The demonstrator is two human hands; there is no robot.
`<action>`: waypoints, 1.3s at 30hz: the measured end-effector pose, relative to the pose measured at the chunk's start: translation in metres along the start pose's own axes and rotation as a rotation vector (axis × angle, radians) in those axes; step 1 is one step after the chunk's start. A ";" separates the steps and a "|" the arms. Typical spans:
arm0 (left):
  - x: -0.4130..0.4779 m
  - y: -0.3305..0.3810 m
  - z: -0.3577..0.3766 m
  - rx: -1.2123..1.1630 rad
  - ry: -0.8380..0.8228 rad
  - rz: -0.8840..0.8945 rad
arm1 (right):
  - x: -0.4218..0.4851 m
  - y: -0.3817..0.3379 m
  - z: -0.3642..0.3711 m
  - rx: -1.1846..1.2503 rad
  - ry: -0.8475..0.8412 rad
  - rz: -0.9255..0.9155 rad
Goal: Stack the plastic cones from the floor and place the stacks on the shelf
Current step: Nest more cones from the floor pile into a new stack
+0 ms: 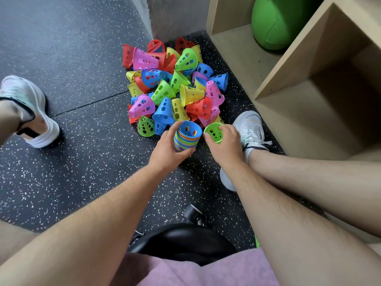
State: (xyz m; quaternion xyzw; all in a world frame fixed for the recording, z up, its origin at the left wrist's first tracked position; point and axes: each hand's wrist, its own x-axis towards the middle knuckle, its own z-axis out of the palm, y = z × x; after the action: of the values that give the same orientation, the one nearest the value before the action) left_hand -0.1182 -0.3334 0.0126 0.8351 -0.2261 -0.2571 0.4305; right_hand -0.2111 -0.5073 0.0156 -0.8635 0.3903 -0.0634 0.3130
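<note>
A pile of perforated plastic cones [175, 87] in red, pink, yellow, green and blue lies on the dark speckled floor. My left hand [169, 149] grips a stack of nested cones [186, 139], mouth up, with a blue cone innermost. Just to its right my right hand [225, 143] holds a single green cone [214, 133], mouth up, close beside the stack's rim. Both hands hover at the near edge of the pile. The wooden shelf [288, 79] stands to the right, its nearest cubby holding nothing.
A green ball [276, 23] fills the far shelf cubby. My white shoes sit left [31, 112] and right [250, 129] of the pile. A black wheeled stool [185, 238] is under me. A grey wall corner [165, 15] rises behind the pile.
</note>
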 end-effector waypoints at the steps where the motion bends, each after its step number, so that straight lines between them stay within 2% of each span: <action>1: 0.000 -0.001 0.000 -0.001 0.002 -0.001 | 0.001 -0.003 -0.003 0.061 0.058 0.001; 6: -0.001 -0.001 0.000 -0.022 0.012 -0.044 | 0.007 -0.025 -0.015 0.265 0.300 -0.069; 8: -0.002 0.000 -0.001 -0.034 0.001 -0.050 | 0.011 -0.038 -0.021 0.349 0.328 -0.054; 12: -0.002 0.000 0.000 -0.029 -0.008 -0.054 | 0.015 -0.060 -0.032 0.482 0.183 -0.084; 18: -0.004 0.000 -0.003 -0.084 0.001 -0.067 | 0.010 -0.057 -0.015 0.222 -0.258 -0.094; 21: -0.006 0.002 -0.004 -0.127 0.008 -0.071 | 0.007 -0.051 -0.012 0.310 -0.397 0.004; 27: -0.002 0.009 -0.010 -0.247 0.031 -0.074 | 0.020 -0.059 -0.007 0.391 -0.509 0.042; 32: 0.000 0.013 -0.021 -0.267 0.096 -0.105 | 0.019 -0.078 0.009 0.414 -0.567 -0.007; 39: 0.003 0.002 -0.027 -0.306 0.178 -0.219 | 0.022 -0.101 0.030 0.274 -0.336 -0.166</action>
State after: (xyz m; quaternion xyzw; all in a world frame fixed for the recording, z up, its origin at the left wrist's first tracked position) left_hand -0.0987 -0.3198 0.0268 0.7990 -0.0531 -0.2590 0.5401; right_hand -0.1210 -0.4580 0.0480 -0.8406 0.2480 0.0035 0.4815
